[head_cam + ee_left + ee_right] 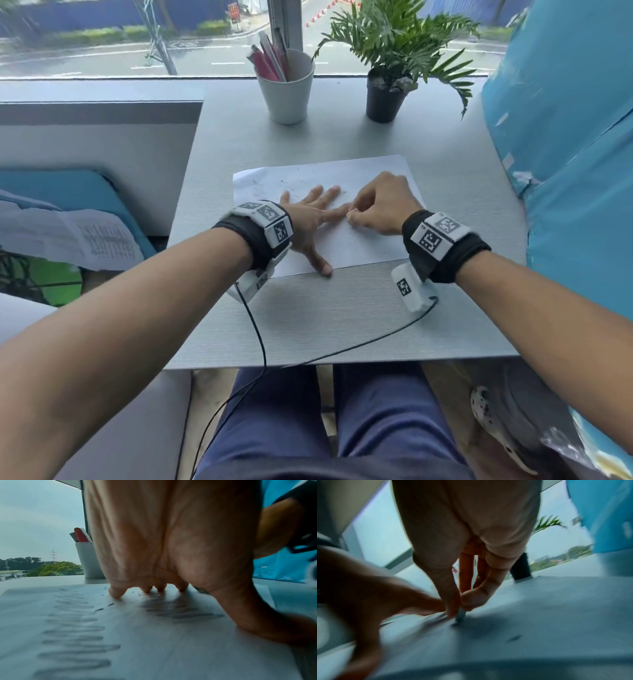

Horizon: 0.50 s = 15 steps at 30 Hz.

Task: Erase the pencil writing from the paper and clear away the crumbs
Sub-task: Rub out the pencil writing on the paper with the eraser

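Paper [370, 240] flat on desk [342, 322]. My left hand [310, 222] spread flat, pinning it. Right hand [380, 209] grip pinching eraser [461, 615], tip on sheet. I'd rub short strokes away from pinned side; crumbs [106, 607] remain, sweep later.

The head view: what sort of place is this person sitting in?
Probably a window seat in an office or café, upstairs above a street. A grey table stands against a big window overlooking a road, with a white cup of pens and a potted plant on it.
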Each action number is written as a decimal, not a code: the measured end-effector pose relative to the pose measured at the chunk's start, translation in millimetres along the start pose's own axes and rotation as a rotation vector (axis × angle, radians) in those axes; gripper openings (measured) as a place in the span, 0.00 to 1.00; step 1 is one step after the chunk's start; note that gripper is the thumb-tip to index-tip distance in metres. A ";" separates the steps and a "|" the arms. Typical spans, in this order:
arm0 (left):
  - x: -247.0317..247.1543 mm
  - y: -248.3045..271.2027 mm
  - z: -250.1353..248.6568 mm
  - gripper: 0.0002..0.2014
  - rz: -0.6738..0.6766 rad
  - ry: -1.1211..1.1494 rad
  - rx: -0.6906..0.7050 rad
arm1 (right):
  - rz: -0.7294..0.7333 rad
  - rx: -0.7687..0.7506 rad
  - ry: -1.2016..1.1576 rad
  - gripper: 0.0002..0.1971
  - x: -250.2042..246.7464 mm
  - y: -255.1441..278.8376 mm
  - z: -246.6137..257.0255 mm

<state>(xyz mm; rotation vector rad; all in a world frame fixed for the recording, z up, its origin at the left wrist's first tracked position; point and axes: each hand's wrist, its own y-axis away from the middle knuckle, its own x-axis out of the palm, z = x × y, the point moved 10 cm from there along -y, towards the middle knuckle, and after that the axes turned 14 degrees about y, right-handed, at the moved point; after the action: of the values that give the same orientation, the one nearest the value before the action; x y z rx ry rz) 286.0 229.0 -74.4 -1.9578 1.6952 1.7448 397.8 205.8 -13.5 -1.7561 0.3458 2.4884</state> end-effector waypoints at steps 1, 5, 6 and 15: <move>0.6 -0.5 -0.6 0.68 0.003 -0.003 -0.001 | 0.055 -0.054 0.005 0.04 11.2 9.9 12.9; 1.0 -1.3 -0.2 0.69 0.000 -0.010 0.002 | 0.116 -0.050 -0.022 0.05 13.7 8.3 8.8; 0.6 -1.4 -0.7 0.69 -0.002 -0.012 0.000 | 0.047 0.029 -0.052 0.06 0.0 0.6 -6.0; -0.9 -0.8 -0.8 0.69 -0.008 0.001 -0.029 | 0.002 0.061 -0.039 0.05 -7.0 -3.7 -12.7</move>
<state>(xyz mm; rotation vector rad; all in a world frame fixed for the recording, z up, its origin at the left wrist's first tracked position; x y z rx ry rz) 287.3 229.5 -74.0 -1.9746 1.6689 1.7761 412.6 207.0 -11.5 -1.6828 0.4156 2.4822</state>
